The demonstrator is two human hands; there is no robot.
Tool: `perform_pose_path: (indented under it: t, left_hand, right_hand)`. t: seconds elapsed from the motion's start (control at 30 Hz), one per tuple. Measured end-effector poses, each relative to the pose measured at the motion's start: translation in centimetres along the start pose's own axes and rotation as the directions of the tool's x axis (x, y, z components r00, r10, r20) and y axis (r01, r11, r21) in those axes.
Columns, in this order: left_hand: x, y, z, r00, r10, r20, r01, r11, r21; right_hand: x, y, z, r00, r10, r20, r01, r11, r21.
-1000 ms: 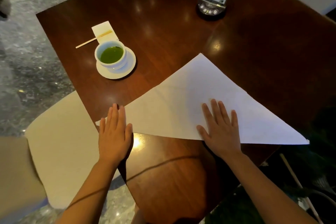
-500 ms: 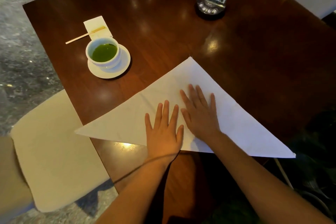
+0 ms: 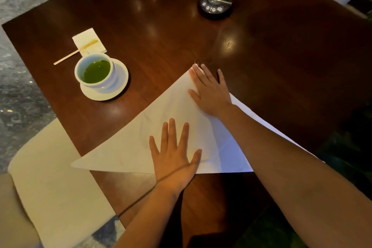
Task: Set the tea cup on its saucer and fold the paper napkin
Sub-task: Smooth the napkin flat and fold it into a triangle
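Far left, off the counter edge: pale seat cushion [image 3: 50, 177] over grey stone floor [image 3: 22, 90].

Counter [image 3: 161, 16]: dark polished wood, light glare on top.

Left portion: wooden stir stick [image 3: 75, 52] lies w/ one end on a small white paper packet [image 3: 88, 41]. Just in front of the packet, tea cup [image 3: 94, 71] stands upright on its saucer [image 3: 118, 84], set toward the saucer's left side, not centred. Cup holds green liquid. Cup and saucer well apart from the napkin.

Centre: paper napkin [image 3: 141, 137] lies flat on counter, folded to a triangle. Long folded edge runs nearest me, parallel to the near counter edge; left tip overhangs the counter above the cushion. Apex points away from me. Light creases visible across the top layer.

My left hand [image 3: 174, 157]: palm down on the napkin nr the long edge, roughly mid-length. Fingers straight and spread apart, pressing flat; gripping nothing.

My right hand [image 3: 210, 90]: palm down at the napkin's apex, fingers straight and slightly apart, fingertips reaching the tip and partly onto bare counter. Pressing, not pinching. Right forearm crosses over the napkin's right portion; right tip hidden beneath it.

Right rear: menu card stand [image 3: 216, 6], dark base w/ small round buttons, upright printed card. Text too small to read.
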State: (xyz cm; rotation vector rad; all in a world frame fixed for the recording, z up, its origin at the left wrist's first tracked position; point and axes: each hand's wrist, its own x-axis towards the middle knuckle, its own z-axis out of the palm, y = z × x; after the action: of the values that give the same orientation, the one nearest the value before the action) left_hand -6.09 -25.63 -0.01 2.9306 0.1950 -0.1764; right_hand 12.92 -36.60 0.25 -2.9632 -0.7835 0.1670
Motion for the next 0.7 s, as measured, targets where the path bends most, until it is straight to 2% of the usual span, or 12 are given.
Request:
perform_pose_path:
  t: [0.1,0.27,0.47,0.7]
  left_hand:
    - [0.1,-0.1,-0.1,1.000,0.013,0.020,-0.013,1.000,0.019]
    - [0.2,0.1,-0.6,0.999,0.043,0.004,-0.043,0.996,0.081]
    - [0.2,4.4,-0.5,0.977,0.214,0.021,-0.214,0.977,-0.004]
    - [0.2,5.0,0.7,0.972,0.231,0.045,-0.233,0.971,0.056]
  right_hand:
    - [-2.6,0.5,-0.7,0.999,0.035,0.001,-0.035,0.995,0.092]
    - [-14.3,3.3,-1.4,0.996,0.086,-0.036,-0.074,0.963,0.260]
    - [-27.6,8.6,-2.2,0.999,0.031,0.035,-0.038,0.977,0.208]
    - [-30.6,12.2,-1.8,0.997,-0.075,0.000,0.075,0.997,0.035]
